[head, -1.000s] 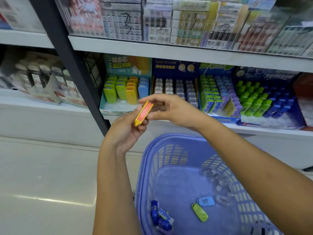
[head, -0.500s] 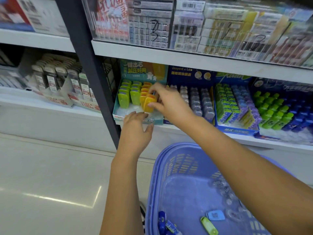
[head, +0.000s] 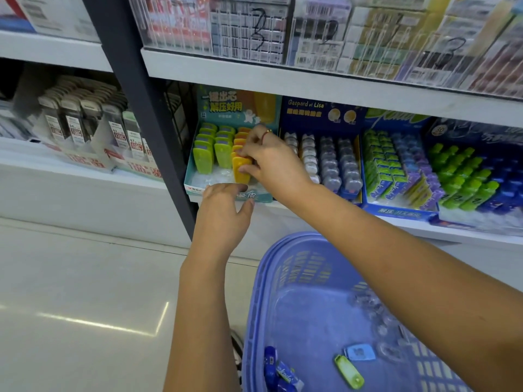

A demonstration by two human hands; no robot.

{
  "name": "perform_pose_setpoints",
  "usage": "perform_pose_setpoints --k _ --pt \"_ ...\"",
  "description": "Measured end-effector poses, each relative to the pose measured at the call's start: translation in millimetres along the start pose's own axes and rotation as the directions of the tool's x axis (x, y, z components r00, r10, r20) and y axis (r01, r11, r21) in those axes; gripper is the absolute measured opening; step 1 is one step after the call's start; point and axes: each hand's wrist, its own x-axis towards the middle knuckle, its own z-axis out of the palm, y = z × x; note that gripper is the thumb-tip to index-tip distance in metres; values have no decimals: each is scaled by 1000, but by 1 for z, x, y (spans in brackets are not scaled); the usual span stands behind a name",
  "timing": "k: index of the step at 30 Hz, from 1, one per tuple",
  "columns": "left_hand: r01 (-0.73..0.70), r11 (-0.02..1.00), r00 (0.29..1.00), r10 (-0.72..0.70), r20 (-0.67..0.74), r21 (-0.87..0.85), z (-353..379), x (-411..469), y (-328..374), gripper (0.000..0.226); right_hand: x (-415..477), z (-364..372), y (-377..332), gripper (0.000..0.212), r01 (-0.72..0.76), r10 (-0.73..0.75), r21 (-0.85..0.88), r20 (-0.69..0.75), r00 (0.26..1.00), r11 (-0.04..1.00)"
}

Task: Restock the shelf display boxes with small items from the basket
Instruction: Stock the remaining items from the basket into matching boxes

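As right hand pinches boxed yellow item, left hand (fingers loose) touches box.

Both bare forearms are stretched forward. The left hand is held palm down with fingers loosely spread. The right hand is raised above it, its thumb and fingertips pinched on an orange case.

Stationery shop: stocked shelves of barcoded packs, display boxes, shopping basket.
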Motion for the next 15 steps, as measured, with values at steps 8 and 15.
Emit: perform_pose_setpoints --k 8,15 --pt "-6 1000 999 7 -33 24 3 1 -1 34 2 6 -8 33 84 -57 -348 87 995 934" --pt "10 1000 1000 -10 5 16 -7 -3 8 35 4 5 -2 39 32 11 -298 140 990 954"
